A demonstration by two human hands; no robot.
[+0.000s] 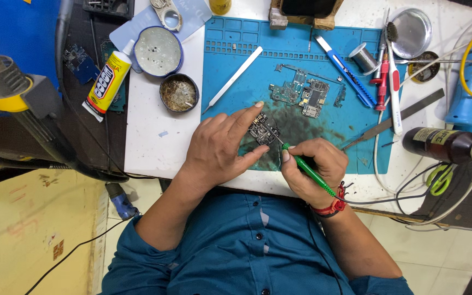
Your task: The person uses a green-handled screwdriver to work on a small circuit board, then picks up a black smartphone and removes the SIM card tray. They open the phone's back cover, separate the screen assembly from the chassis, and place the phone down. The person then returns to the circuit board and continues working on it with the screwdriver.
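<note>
Leaning over the white workbench (pixel 148 136), a person in a dark blue buttoned shirt (pixel 247 246) has both hands on a blue silicone repair mat (pixel 236 60). The right hand (pixel 315 166), with a red thread band at its wrist, is closed around a slim green-handled soldering iron (pixel 308 169) held like a pen; its thin metal tip points up and left and meets the edge of a small dark circuit board (pixel 261 130). The left hand (pixel 219 145) pins that board to the mat, forefinger stretched along its upper side and thumb pressed at its lower side, so the board is pinched between the two digits. It lies on a dark, scorched patch near the mat's front middle.

Just beyond it, on the same mat, lie larger green and grey circuit board pieces (pixel 304 95), well clear of the fingers. A long white plastic pry stick (pixel 235 77) lies slanted to their left. To their right rest a blue utility knife (pixel 345 70), a small spool of solder wire (pixel 363 57) and a white and red brush (pixel 393 82).

Left of the mat stand a small round tin of brownish flux (pixel 179 93), a round blue-rimmed tin (pixel 158 51) and a yellow and white glue tube (pixel 108 81). At the far right edge a dark brown bottle (pixel 449 145) lies on its side.
</note>
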